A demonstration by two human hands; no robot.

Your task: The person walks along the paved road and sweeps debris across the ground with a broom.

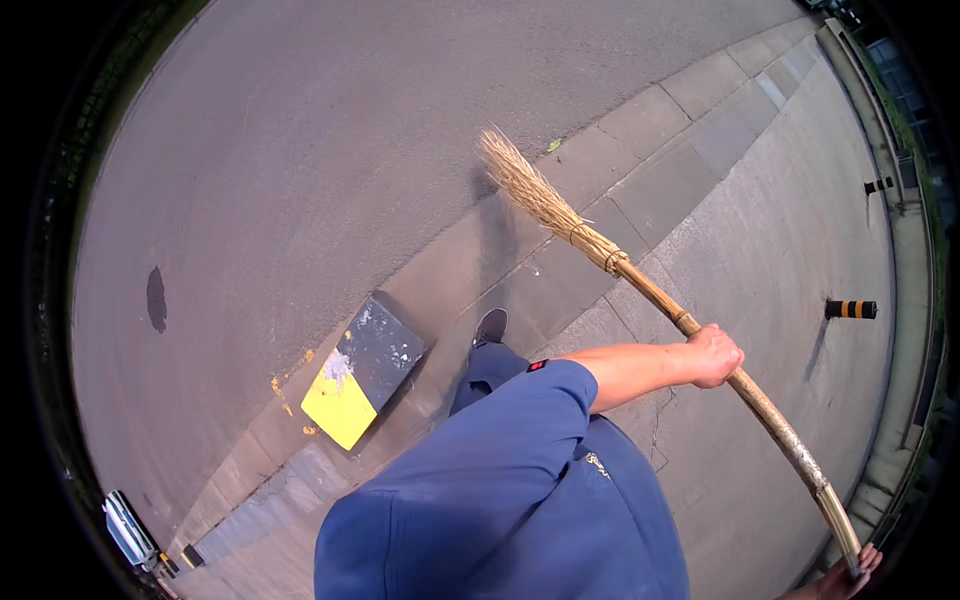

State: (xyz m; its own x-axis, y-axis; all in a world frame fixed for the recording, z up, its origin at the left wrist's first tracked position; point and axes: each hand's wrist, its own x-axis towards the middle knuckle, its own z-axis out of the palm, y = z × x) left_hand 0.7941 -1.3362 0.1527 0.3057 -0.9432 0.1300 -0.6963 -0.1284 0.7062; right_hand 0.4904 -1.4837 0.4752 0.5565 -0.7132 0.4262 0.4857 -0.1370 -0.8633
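A straw broom with a long bamboo handle reaches from the middle of the view to the lower right. My left hand is wrapped round the handle a little below the lashed bristles, its arm stretched across my body. At the far end of the handle, near the lower right rim, my right hand grips it; part of that hand is cut off. The bristle tips are over the line where dark asphalt meets the paved strip. Close to them lies a small green leaf.
A black and yellow block with worn paint lies left of my shoe. Two striped bollards stand to the right, before a kerb. A vehicle is at the lower left. The asphalt has a dark patch.
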